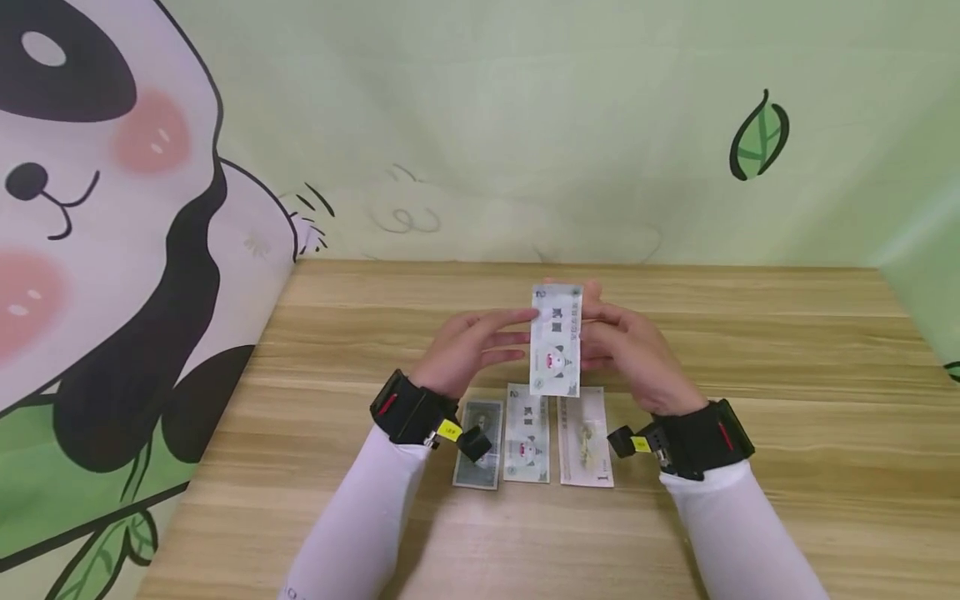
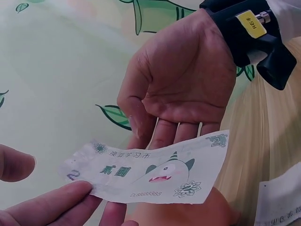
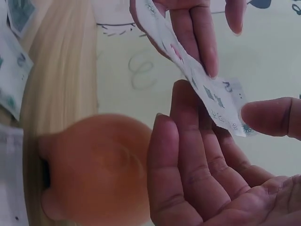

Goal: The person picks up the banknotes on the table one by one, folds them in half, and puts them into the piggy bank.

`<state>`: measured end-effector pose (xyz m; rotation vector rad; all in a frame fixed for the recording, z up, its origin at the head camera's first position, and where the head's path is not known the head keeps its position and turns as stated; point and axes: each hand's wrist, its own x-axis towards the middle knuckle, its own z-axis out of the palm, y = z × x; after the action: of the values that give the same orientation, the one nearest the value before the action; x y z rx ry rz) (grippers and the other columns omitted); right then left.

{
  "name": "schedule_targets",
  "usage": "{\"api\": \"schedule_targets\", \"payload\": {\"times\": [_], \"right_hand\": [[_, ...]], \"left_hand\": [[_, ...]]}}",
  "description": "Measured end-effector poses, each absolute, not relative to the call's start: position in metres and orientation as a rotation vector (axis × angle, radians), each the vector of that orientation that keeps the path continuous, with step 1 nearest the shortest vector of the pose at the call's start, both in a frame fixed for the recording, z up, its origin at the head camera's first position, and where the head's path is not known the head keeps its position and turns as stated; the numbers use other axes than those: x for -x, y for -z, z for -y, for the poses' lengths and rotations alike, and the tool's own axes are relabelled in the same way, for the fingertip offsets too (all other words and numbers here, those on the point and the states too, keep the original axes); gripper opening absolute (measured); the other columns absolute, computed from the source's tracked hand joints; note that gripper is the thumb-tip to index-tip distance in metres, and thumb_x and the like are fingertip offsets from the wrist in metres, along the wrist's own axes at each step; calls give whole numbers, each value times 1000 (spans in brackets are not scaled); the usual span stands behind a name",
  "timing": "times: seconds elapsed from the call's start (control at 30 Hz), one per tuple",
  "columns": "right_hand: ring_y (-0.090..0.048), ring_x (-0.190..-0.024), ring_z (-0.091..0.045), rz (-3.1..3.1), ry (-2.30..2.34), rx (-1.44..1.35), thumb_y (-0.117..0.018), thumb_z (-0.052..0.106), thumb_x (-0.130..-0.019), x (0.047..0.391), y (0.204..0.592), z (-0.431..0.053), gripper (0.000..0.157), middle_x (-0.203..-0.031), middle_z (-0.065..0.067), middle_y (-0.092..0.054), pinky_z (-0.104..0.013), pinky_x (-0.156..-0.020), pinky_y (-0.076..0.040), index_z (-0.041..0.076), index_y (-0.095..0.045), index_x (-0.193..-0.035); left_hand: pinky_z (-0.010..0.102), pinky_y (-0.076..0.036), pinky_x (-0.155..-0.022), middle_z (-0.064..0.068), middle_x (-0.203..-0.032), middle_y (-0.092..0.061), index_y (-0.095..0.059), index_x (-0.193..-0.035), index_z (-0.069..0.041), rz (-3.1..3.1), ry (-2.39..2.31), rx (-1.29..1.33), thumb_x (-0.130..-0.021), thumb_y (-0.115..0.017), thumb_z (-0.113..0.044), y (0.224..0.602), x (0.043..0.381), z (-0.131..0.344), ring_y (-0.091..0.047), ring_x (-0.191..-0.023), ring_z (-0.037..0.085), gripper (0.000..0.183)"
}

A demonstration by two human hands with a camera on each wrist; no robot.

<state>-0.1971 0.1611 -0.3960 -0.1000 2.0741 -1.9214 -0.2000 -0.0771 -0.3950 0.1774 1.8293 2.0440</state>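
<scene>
A play banknote marked 2 [image 1: 555, 367], with a small cartoon creature, is held up above the table between both hands. My right hand [image 1: 633, 350] pinches it; in the right wrist view the thumb [image 3: 273, 117] lies on one end, with fingers behind. My left hand [image 1: 472, 346] reaches from the other side, its extended fingers [image 2: 56, 200] touching the note while its thumb stays apart. Below, three notes lie in a row: a dark one [image 1: 477, 475] partly covered by the wrist camera, another 2 note [image 1: 527, 433] and a pinkish 1 note [image 1: 588, 437].
A rounded orange object [image 3: 101, 169] with stubby feet, like a piggy bank, stands on the wooden table [image 1: 337, 317] beyond the notes; the hands and note mostly hide it in the head view. A printed cloth backdrop [image 1: 480, 125] rises behind the table.
</scene>
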Motion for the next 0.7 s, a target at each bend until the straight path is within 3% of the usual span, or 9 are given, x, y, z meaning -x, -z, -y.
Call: {"api": "schedule_targets", "payload": {"times": [0.13,0.37,0.57,0.7], "right_hand": [[-68,-90,-10,-2106,1909,109,-53,13,-105,199,396,-169,48,-112,-5,-68,-28,-84,-61,-7,-47,-148],[-68,-96,-13,-2154,1847,93,-52,12,-105,202,398,-177,45,-133,-25,-61,-28,-87,-61,-5,-50,-147],[-69,-98,-11,-2163,1821,95,-53,8,-103,206,401,-178,46,-138,-29,-61,-31,-89,-61,-4,-49,-148],[-70,-97,-10,-2177,1818,108,-54,5,-102,207,402,-178,47,-138,-30,-61,-35,-92,-62,-5,-48,-148]], "left_hand": [[45,-54,-108,13,-142,-65,-66,-135,-1,-1818,-2064,-161,-108,-50,-29,397,205,66,-66,-126,32,42],[46,-54,-108,9,-140,-66,-68,-133,-3,-1822,-2079,-127,-108,-50,-31,402,210,54,-68,-121,28,41],[52,-50,-112,9,-140,-66,-68,-132,-4,-1833,-2082,-117,-108,-49,-31,406,213,55,-66,-124,30,41],[49,-52,-111,9,-140,-66,-68,-134,-4,-1833,-2080,-132,-109,-49,-32,406,214,55,-66,-125,30,42]]}}
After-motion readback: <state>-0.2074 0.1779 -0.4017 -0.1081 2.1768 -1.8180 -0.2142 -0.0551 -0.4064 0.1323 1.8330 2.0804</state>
